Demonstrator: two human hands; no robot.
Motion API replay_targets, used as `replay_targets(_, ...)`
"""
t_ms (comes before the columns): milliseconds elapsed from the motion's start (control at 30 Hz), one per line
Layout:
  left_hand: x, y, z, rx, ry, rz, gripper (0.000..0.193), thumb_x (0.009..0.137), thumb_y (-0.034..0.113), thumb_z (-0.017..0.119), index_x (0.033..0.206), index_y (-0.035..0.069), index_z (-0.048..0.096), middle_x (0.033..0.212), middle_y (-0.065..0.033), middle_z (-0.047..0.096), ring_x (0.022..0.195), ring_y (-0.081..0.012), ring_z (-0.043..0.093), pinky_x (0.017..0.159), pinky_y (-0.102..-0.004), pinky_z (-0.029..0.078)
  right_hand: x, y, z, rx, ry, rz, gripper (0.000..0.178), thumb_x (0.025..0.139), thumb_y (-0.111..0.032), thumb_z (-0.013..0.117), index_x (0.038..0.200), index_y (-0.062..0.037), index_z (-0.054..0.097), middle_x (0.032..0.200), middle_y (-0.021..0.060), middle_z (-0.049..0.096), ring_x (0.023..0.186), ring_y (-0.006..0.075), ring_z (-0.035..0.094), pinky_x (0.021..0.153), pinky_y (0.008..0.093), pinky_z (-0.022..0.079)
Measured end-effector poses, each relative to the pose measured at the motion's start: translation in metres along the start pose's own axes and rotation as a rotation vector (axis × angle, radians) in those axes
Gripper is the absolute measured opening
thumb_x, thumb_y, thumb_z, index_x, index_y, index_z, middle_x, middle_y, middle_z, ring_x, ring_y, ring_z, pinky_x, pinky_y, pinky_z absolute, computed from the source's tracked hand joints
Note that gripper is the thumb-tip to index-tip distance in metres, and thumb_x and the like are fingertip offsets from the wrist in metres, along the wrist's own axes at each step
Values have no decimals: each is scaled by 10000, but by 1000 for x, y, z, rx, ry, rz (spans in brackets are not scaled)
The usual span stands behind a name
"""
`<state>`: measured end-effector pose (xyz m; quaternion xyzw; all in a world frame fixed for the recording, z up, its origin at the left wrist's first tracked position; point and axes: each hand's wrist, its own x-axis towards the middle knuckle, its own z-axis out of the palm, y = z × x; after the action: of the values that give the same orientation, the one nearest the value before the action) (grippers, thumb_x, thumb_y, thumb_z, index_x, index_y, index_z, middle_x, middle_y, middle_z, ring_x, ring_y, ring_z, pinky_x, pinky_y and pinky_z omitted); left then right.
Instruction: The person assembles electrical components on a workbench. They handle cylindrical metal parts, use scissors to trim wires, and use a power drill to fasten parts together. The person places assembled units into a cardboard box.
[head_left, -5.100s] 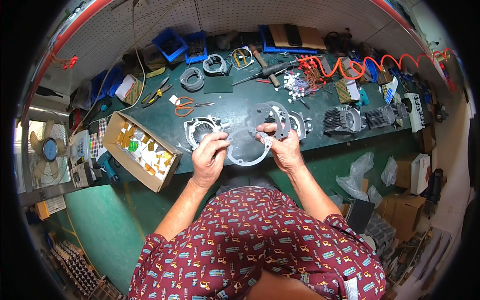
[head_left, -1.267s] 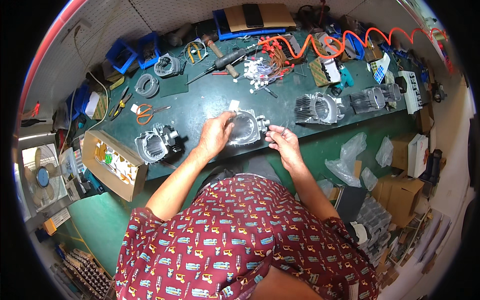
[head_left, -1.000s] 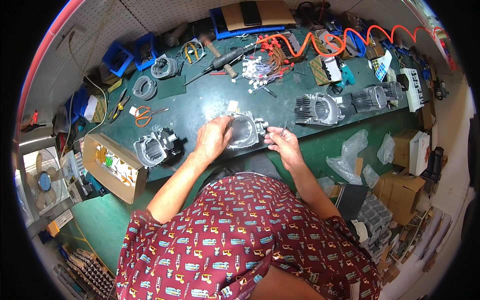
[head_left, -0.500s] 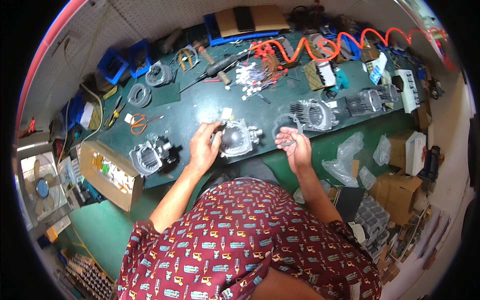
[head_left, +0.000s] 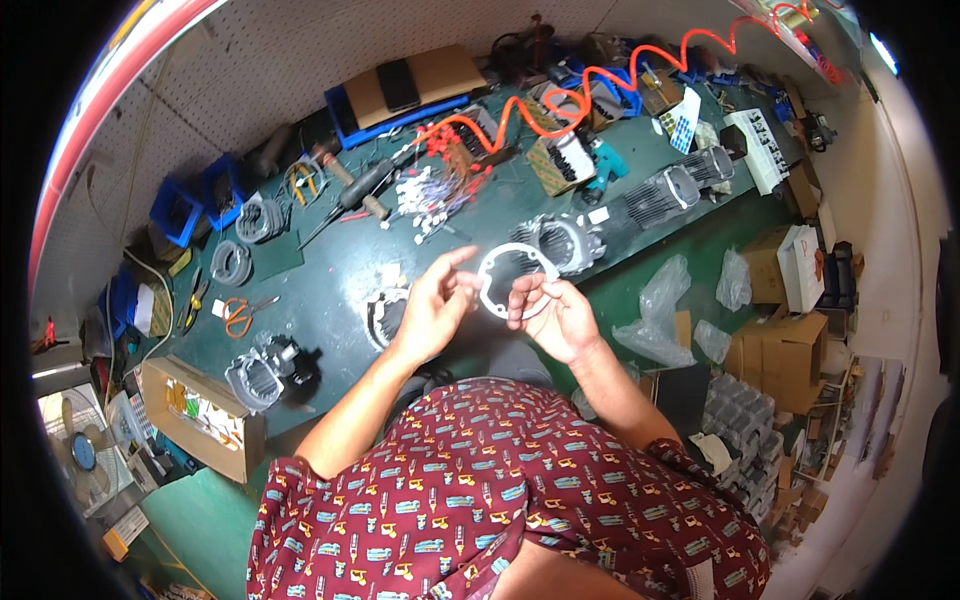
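My right hand (head_left: 552,314) grips a pale grey ring-shaped gasket (head_left: 518,247) by its lower right edge, holding it up in front of me. My left hand (head_left: 438,306) is at the ring's left side with fingers apart; whether a fingertip touches the ring I cannot tell. Partly hidden behind my left hand, a round-mouthed metal housing (head_left: 378,318) lies on the bench. Beyond the ring is a finned metal housing (head_left: 567,243), and another housing (head_left: 258,380) stands at the bench's near left.
More finned housings (head_left: 664,196) lie to the right. Stacked grey rings (head_left: 232,264), orange-handled scissors (head_left: 238,318), a screwdriver-like power tool (head_left: 365,187) and loose connectors (head_left: 430,200) cover the far bench. An orange coiled hose (head_left: 556,130) stretches above. A cardboard box (head_left: 205,425) sits at the near left.
The gasket has come left and up in my right hand, toward my left hand. My left hand has left the housing's rim. The view has shifted, sliding the bench leftward.
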<state>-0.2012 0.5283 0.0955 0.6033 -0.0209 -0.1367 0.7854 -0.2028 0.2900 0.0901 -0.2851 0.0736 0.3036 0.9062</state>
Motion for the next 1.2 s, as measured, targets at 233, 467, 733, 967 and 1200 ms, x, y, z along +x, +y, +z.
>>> replay_targets(233,44,-10,61,639,106,509,200,888,-5,745,1081,33,713,944,-106,631,764,-186,613,667,-293,510,-3,-71,-46,374,-4,240,504,1037,-378,484,1349,-3,608,1262,171,695,1046,271,691,869,435,566)
replay_targets(467,87,-29,119,362,450,144,122,1036,113,625,1085,9,586,840,-11,621,708,-60,567,568,-230,502,-12,-154,-104,-270,14,250,463,1044,-376,572,1282,18,629,1232,171,706,1061,233,707,798,353,619)
replay_targets(733,106,-35,112,584,380,-71,301,983,11,636,1283,1,608,856,-40,664,707,-84,584,602,-259,523,4,-166,-158,-856,243,51,329,928,-150,731,1212,-7,649,1016,35,688,865,83,641,668,250,548)
replay_targets(967,139,-41,117,872,115,-49,298,940,28,625,1234,24,676,768,-99,667,699,-158,628,680,-336,523,14,-147,-171,-859,297,6,256,945,-99,729,1172,-10,648,1011,38,700,847,86,663,649,236,569)
replay_targets(1200,144,-54,116,976,47,-86,308,935,80,631,1238,62,683,815,-181,718,762,-312,728,729,-408,559,13,-145,-170,-862,340,-21,236,942,-89,729,1155,-11,664,1014,32,709,862,87,674,656,235,570)
